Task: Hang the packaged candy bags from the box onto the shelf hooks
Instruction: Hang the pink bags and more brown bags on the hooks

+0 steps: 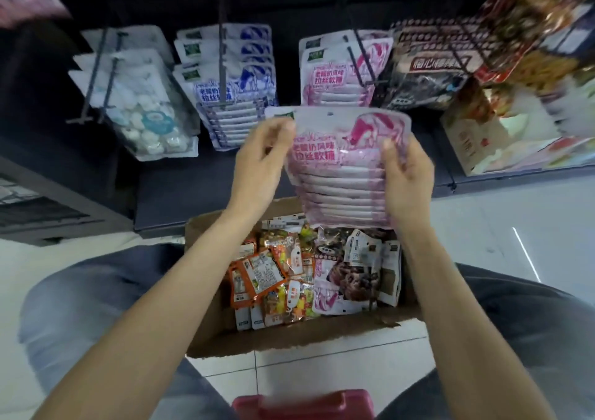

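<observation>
The pink candy bags form a stack that we hold up between both hands, above the far end of the cardboard box and in front of the shelf. Our left hand pinches the stack's upper left edge with curled fingers and thumb; our right hand grips the right edge, thumb on the front face. The top bag's hang hole faces up, clear of any hook. Below, the box sits on the tiled floor between our knees and holds mixed orange and dark snack packets. Beyond the stack, matching pink bags hang on a shelf hook, with blue bags on the hook to their left and white candy packs further left.
</observation>
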